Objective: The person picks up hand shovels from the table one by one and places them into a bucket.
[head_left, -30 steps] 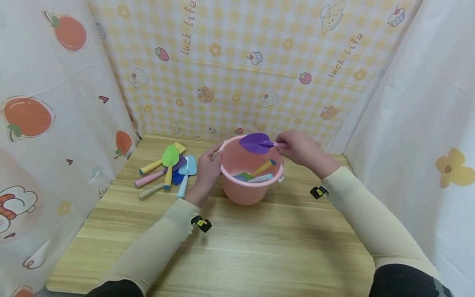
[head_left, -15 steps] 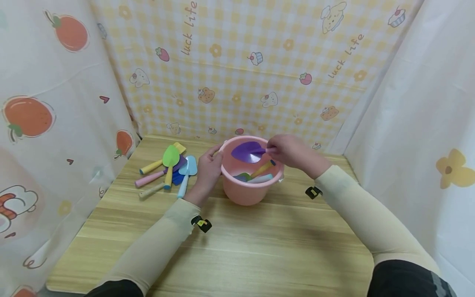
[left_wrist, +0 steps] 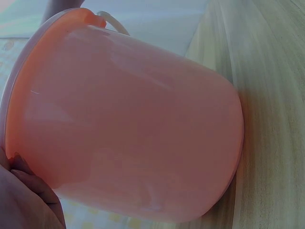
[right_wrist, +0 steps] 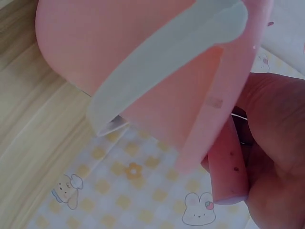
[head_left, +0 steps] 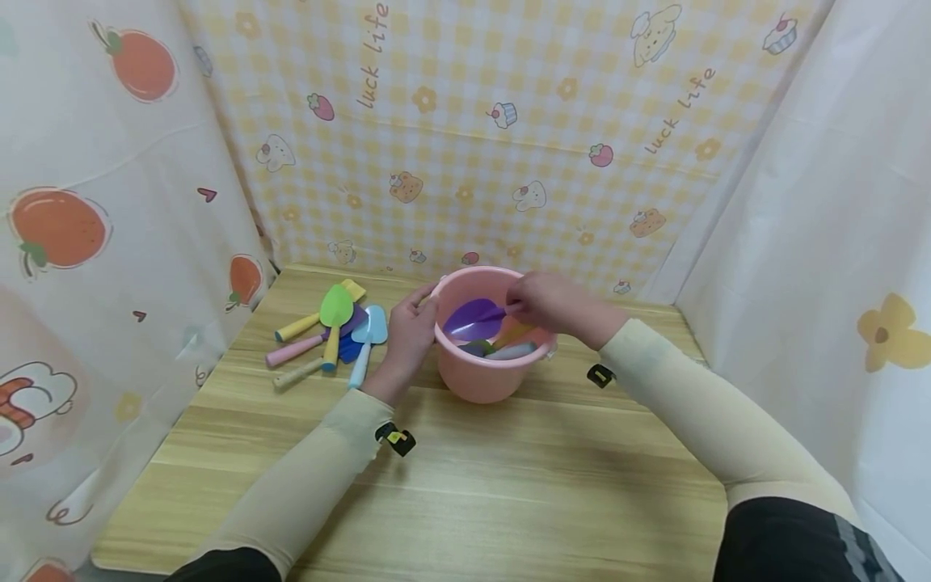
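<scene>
Now the purple shovel [head_left: 473,320] has been lowered from rim height into the pink bucket [head_left: 483,381], brought among the tools [head_left: 511,352] already held there. Its handle is still gripped by the right hand [head_left: 554,302], so placement seems unfinished. The bucket's rim is pinched by the left hand [head_left: 413,327]. On the tabletop [head_left: 494,493], a pile of tools [head_left: 332,343] is left untouched.

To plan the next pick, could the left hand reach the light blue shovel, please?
Probably yes: the light blue shovel lies uncovered beside the left hand, though it grips the pink bucket.
</scene>
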The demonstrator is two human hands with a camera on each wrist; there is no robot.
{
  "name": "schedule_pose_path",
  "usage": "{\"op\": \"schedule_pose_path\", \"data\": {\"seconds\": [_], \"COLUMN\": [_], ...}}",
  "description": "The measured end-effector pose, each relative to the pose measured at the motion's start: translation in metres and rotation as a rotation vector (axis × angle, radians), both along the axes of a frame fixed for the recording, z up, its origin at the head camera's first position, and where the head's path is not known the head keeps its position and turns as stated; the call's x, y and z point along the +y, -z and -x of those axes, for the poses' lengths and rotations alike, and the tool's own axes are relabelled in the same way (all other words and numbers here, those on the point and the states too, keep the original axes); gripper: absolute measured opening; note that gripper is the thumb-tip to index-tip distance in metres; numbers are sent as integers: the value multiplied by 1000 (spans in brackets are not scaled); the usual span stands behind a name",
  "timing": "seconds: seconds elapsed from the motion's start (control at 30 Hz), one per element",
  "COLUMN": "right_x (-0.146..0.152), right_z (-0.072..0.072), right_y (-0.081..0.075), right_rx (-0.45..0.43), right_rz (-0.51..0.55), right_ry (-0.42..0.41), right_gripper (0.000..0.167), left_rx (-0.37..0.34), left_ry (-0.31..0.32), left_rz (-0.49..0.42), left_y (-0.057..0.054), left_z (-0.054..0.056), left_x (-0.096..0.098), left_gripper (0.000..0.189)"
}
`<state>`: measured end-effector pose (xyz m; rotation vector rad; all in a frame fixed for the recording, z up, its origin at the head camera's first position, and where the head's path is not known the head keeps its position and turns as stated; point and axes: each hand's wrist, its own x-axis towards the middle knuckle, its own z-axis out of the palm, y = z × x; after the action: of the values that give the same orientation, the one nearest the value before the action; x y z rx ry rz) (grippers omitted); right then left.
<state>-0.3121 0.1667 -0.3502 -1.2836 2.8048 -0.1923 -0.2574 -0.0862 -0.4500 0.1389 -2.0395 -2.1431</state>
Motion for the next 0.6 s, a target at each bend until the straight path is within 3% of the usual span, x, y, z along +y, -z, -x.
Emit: {"op": "schedule_pose_path", "data": {"seconds": [0.3,0.6], "right_x": [-6,-16], "right_z": [-2,1], "right_y": [1,6], "right_rx": [-22,-83], "right_rz": [-69,-104], "right_ry": [32,-32], "right_gripper": [12,4], "left_rx": [-11,-25], "left_ry": [6,9], "left_rz": [7,17], "left_y": [0,-2], "left_z": [0,-3], "left_x": [-1,-1], "left_gripper": [41,42]}}
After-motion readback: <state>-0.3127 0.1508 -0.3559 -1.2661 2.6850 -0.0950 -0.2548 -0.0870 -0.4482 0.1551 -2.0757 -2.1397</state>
